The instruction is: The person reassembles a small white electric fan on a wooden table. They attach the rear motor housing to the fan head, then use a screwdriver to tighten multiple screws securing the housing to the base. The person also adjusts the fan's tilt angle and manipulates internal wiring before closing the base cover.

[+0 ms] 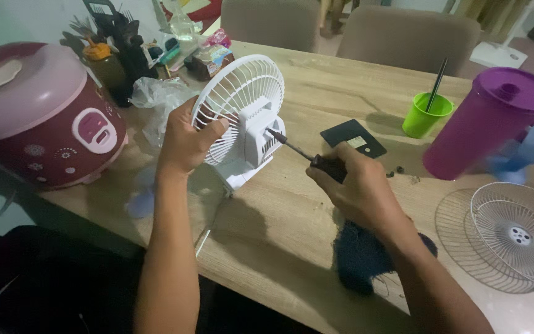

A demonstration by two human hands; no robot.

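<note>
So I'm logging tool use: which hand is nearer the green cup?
Right. The right hand holds the screwdriver just left of the green cup; the left hand grips the fan grille, farther away.

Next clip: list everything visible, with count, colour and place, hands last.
Small plastic desk fan: one, white, table centre.
Screwdriver: one, dark handle, tip at the fan's motor housing.
Rice cooker: one, maroon and pink, far left.
Plastic cup: one, green, holding a dark stick.
Lidded jug: one, purple, right.
Wire fan grille: one, white, right edge.
Flat card: one, black, behind screwdriver.
Left hand: grips fan rim.
Right hand: holds screwdriver.
</note>
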